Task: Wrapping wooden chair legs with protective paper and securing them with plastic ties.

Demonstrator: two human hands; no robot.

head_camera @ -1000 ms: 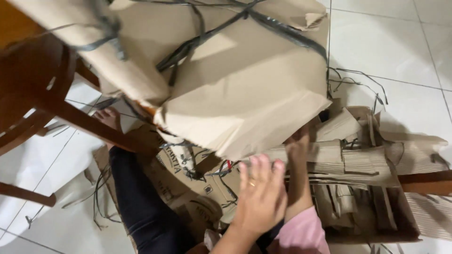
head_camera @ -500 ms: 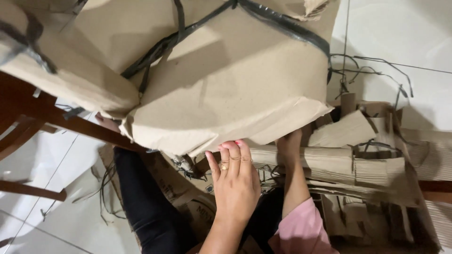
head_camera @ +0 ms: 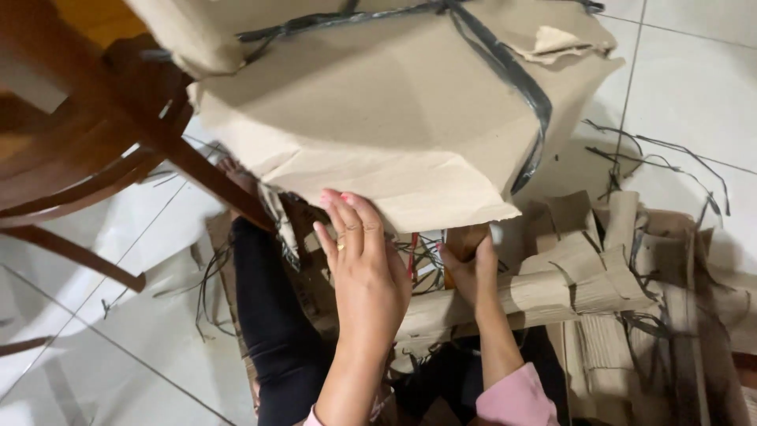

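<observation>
Left hand (head_camera: 364, 264) flat, open against strapped cardboard bundle (head_camera: 410, 118), right hand (head_camera: 467, 267) gripping rolled cardboard (head_camera: 544, 288)

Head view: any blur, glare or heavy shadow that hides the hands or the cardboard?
Head view: even indoor light, with soft sheen on the white floor tiles; the left hand and right hand are sharp; the strapped cardboard bundle shades the pile beneath it; the wooden chair looks slightly soft.

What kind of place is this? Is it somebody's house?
Probably a room in a home. The floor is white tile, a wooden chair stands beside the person, and tied cardboard and scraps are piled on the floor.
</observation>
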